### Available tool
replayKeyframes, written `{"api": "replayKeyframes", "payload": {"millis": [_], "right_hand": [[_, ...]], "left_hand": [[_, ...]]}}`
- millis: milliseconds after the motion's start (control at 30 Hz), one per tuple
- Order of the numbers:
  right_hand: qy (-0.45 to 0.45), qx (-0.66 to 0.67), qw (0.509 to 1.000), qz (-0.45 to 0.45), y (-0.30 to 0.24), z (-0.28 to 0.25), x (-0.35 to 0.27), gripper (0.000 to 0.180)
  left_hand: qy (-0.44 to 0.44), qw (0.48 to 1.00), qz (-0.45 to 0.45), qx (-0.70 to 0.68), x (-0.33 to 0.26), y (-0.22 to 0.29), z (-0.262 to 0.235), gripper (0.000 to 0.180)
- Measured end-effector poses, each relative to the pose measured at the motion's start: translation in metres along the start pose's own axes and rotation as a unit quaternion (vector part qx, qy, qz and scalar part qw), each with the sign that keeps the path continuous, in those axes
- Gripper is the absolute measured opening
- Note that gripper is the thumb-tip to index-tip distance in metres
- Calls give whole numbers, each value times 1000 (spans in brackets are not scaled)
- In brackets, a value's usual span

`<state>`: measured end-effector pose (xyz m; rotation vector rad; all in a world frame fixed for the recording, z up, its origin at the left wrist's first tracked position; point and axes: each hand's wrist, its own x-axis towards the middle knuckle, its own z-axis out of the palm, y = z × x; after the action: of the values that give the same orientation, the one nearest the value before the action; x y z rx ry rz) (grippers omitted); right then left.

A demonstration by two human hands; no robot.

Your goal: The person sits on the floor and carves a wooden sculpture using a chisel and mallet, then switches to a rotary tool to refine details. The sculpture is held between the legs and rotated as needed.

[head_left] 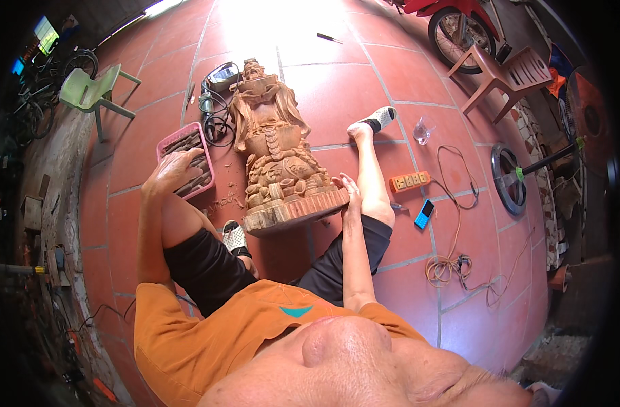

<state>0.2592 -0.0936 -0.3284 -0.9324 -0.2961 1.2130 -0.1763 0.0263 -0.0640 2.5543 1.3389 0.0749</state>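
— So, what is nearest?

— One person in an orange shirt (pixel 208 339) and black shorts, sitting on the floor (pixel 337 88) with one leg bent near and the other stretched far. Two hands. The right hand (pixel 351 193) lies open against the near right edge of the base of one wooden statue (pixel 276 149), fingers flat, gripping nothing. The left hand (pixel 171 169) rests spread on one pink tray (pixel 188 159) of carving tools, left of the statue; fingers loose, not closed on any tool that I can see.

— And the statue?

— It lies in the middle, between the legs, base near, head far. Wood chips lie beside its base on the left.

— What stands around it?

— Two sandalled feet: one just near the base, one far right of it. On the right, one orange power strip (pixel 410 181), one blue phone (pixel 424 214), one clear glass (pixel 422 130), loose cord coiled near right. Beyond the statue's head, a power tool (pixel 218 81) with black cable.

— Further out?

— Two plastic chairs: a green chair (pixel 93 91) far left, a reddish chair (pixel 507 71) far right. One red motorbike (pixel 452 20) at the far right; a fan (pixel 510 178) lying right.

— The room?

— Reddish tiled floor, sunlit at the far end, clutter along the left wall.
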Motion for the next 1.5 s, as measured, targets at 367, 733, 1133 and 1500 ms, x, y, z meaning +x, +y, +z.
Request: {"api": "replayKeyframes", "payload": {"millis": [367,733,1133,1500], "right_hand": [[0,1,1000,-4,-5,5,-5,29],[-8,10,1000,-1,-2,-1,-1,29],[-6,6,1000,-3,-1,2,-3,29],[-1,6,1000,-1,-4,5,-4,29]], "left_hand": [[3,1000,14,5,-1,1,-1,54],[5,1000,17,3,0,1,0,54],[-7,1000,-8,-7,-4,21,-15,50],[10,1000,27,0,-2,-2,-1,54]]}}
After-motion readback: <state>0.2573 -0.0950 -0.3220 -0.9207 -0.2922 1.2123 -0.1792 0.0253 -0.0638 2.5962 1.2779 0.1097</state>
